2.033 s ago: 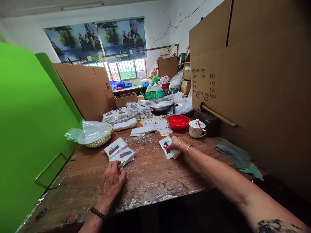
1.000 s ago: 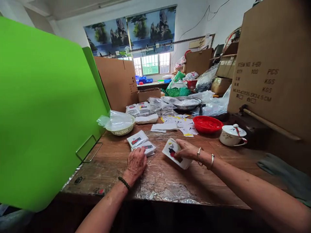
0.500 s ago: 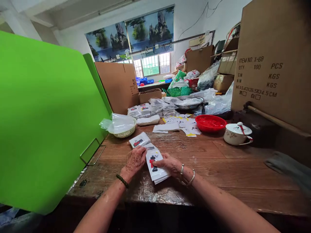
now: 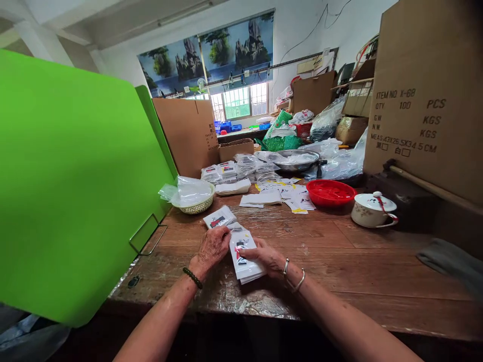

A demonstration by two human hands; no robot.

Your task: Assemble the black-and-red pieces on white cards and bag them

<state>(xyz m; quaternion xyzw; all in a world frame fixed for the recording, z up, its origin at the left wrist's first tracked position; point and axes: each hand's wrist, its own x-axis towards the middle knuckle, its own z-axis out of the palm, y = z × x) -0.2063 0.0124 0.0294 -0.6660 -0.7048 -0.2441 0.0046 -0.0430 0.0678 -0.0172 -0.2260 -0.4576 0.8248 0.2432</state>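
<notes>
My right hand [image 4: 266, 256] grips a small stack of white printed packets [image 4: 245, 269], thumb on top over a red and black picture. My left hand [image 4: 214, 245], with a dark beaded bracelet, has its fingers pinched at the top left edge of that stack, on what looks like clear film. Just beyond my left fingers lies another printed packet pile [image 4: 219, 217] on the wooden table [image 4: 320, 266]. The undersides of the held packets are hidden.
A white basket [image 4: 196, 206] of clear bags, folded white papers [image 4: 261, 198], printed cards [image 4: 298, 196], a red bowl [image 4: 331, 193] and a lidded cup [image 4: 372, 210] stand beyond the hands. A green panel [image 4: 75, 176] borders the left; a large carton [image 4: 426, 100] stands right.
The whole view has shifted slightly, so things appear a little further right. Both hands keep nearly the same hold, with a slight change in the left fingers at the packet edge.
</notes>
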